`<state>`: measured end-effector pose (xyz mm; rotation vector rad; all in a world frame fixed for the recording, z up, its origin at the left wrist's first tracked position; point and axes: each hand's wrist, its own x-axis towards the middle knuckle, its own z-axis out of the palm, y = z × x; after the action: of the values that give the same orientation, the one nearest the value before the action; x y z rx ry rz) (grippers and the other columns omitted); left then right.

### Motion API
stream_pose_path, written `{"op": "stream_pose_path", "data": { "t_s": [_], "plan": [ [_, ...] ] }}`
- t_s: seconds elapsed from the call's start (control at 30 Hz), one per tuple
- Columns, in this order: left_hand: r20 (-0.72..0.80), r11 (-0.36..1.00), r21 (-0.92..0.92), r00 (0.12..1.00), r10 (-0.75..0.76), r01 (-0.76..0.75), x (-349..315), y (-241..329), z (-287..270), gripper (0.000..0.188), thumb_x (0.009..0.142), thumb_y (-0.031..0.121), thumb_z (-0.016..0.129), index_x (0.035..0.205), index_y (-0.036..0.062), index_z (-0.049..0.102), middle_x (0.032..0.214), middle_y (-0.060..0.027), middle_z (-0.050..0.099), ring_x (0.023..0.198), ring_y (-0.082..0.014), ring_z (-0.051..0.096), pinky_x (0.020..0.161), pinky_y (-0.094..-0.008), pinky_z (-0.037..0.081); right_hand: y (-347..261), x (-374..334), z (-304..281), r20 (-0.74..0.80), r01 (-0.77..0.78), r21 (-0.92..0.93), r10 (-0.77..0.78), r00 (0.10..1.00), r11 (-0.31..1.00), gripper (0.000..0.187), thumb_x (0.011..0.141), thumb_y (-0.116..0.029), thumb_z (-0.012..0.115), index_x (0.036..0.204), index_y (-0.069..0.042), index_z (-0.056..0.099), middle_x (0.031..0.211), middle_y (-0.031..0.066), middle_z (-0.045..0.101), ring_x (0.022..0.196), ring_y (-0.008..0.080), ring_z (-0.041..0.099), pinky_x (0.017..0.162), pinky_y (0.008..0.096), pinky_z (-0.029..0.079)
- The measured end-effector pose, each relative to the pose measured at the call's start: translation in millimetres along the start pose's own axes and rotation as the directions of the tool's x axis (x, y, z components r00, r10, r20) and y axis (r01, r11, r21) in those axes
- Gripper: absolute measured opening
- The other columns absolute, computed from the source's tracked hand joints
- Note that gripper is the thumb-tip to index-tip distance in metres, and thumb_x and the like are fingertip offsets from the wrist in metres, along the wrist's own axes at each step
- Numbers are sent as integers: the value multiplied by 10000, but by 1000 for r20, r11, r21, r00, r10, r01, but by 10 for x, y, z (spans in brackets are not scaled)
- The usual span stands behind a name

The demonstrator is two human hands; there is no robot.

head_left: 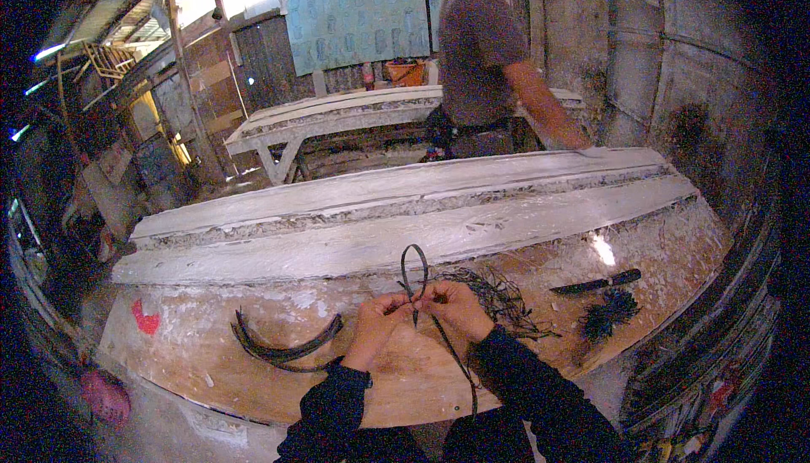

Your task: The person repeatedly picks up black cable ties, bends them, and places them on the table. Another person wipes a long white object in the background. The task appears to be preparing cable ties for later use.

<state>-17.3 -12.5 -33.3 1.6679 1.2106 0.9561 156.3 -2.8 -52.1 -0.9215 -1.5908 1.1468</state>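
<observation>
My left hand (377, 328) and my right hand (462, 311) meet close together over the near side of the table. Both pinch a thin dark strip (454, 353), bent into an upright loop above the fingers, with one end trailing down toward my lap. Its material is hard to tell. Left of my hands lies a curved bundle of dark strips (261, 351). Just beyond my right hand is a loose tangle of thin dark strips (502, 298). Farther right lie a knife (595, 282) with a dark handle and a spiky dark clump (609, 314).
Long white-coated boards (363, 239) run across the far part of the wooden tabletop (194, 362). A red scrap (144, 317) lies at left. Across the table a person (481, 58) reaches an arm toward its far edge. Behind stand another white table (337, 121) and an orange container (406, 73).
</observation>
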Motion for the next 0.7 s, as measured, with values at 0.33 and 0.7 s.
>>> {"op": "stream_pose_path", "data": {
  "t_s": [0.33, 0.7],
  "plan": [
    [16, 987, -160, 1000, 14, -11, 2, -22, 10, 176, 758, 116, 636, 900, 12, 643, 789, 1, 632, 698, -59, 535, 644, -204, 424, 86, 17, 31, -73, 69, -105, -76, 994, 992, 199, 815, -228, 564, 787, -32, 588, 743, 55, 609, 714, 124, 549, 673, 305, 445],
    [84, 994, -89, 993, 78, -71, -28, 62, -20, 223, 788, 182, 601, 922, 5, 625, 820, -65, 637, 801, -155, 583, 737, -273, 444, -177, -63, 47, -93, 33, -97, -42, 995, 995, 102, 811, -131, 581, 829, -31, 588, 800, 35, 617, 767, 125, 560, 729, 288, 447]
  ]
}}
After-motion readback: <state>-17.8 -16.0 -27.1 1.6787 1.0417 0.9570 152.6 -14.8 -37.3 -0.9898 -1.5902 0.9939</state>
